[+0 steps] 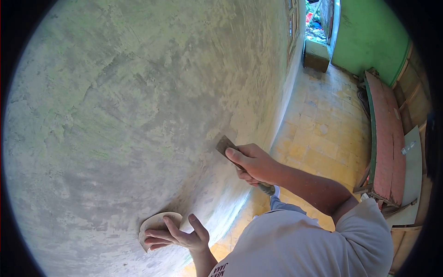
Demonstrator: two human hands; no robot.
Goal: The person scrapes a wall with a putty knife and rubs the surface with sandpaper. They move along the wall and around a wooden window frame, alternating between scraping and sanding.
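Observation:
My right hand (252, 162) is closed around the handle of a putty knife (226, 145). The blade lies at the surface of the grey plastered wall (124, 106), and the handle end shows below my fist. Lower down, my left hand (182, 235) has its fingers over a pale, rounded, flat piece (159, 222), holding it up at the wall. Its thumb stands apart from the fingers. Green traces and uneven grey patches mark the plaster around both hands.
Yellowish floor tiles (318, 124) run along the wall's foot to a doorway with a low block (316, 56) in it. A reddish wooden board (387, 134) leans at the right, near a green wall (371, 39). A window frame (293, 27) is set in the plastered wall.

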